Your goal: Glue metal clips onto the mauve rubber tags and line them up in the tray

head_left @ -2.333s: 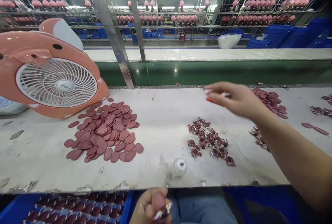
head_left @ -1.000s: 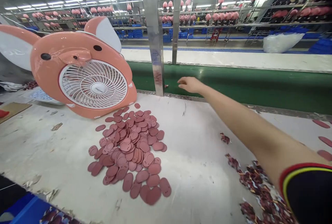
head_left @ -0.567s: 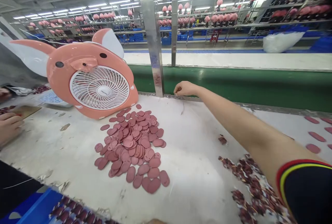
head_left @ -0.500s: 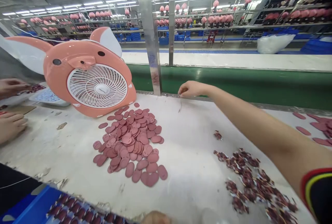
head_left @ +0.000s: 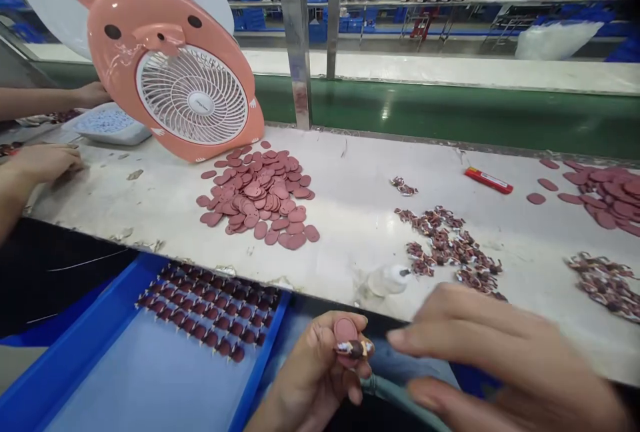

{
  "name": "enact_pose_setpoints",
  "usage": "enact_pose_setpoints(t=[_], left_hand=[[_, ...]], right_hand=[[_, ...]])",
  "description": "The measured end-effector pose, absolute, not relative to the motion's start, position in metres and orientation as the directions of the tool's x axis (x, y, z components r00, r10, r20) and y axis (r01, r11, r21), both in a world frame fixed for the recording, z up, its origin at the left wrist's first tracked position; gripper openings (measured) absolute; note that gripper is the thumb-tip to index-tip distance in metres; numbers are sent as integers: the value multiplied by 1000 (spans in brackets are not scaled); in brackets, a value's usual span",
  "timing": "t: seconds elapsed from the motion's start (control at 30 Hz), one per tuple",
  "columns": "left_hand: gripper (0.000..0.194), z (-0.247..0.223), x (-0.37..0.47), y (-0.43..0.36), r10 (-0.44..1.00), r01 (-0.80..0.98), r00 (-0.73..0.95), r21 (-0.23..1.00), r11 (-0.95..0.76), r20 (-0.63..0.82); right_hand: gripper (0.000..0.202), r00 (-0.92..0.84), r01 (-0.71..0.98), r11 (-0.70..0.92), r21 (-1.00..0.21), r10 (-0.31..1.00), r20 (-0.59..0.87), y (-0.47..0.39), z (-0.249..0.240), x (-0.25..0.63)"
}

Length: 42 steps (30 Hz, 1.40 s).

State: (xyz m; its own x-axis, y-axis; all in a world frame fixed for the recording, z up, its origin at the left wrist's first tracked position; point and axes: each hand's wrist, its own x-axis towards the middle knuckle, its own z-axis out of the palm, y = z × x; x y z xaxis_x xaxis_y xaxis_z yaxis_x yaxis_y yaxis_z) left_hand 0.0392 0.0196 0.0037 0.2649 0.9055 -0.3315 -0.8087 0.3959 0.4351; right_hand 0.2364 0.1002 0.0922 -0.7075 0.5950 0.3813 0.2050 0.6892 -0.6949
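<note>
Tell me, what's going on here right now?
The left hand holds a flat reddish-pink oval disc with a small dark brown-and-white piece against it. The right hand, blurred, hovers beside it, fingers apart. Dark pieces lie in rows in the blue plastic tray; similar discs are piled on the white table.

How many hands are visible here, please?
4: the left hand and right hand, bottom; at left, a co-worker's far hand beside the fan and nearer hand below it.

Bright overall, with the right hand (head_left: pixel 500 359) blurred.
</note>
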Motion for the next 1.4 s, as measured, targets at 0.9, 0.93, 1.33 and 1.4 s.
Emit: enact_pose_setpoints(t=[0.9,0.93,1.33,1.4], left_hand=[[31,8,41,-12,887,-603,-264,783,155,-379],[30,9,39,-12,884,-581,-279,799,155,-374],[29,-13,-5,-30,684,-477,-542,848,229,-489],[33,-30,-33,-47,590,-259,-686,901,349,-426]], right_hand=[[57,-516,284,752,-595,643,565,45,18,188],[59,-531,283,762,-582,630,567,44,14,185],[13,-556,165,913,-373,398,730,33,12,154],[24,-501,160,915,-371,399,768,26,14,161]])
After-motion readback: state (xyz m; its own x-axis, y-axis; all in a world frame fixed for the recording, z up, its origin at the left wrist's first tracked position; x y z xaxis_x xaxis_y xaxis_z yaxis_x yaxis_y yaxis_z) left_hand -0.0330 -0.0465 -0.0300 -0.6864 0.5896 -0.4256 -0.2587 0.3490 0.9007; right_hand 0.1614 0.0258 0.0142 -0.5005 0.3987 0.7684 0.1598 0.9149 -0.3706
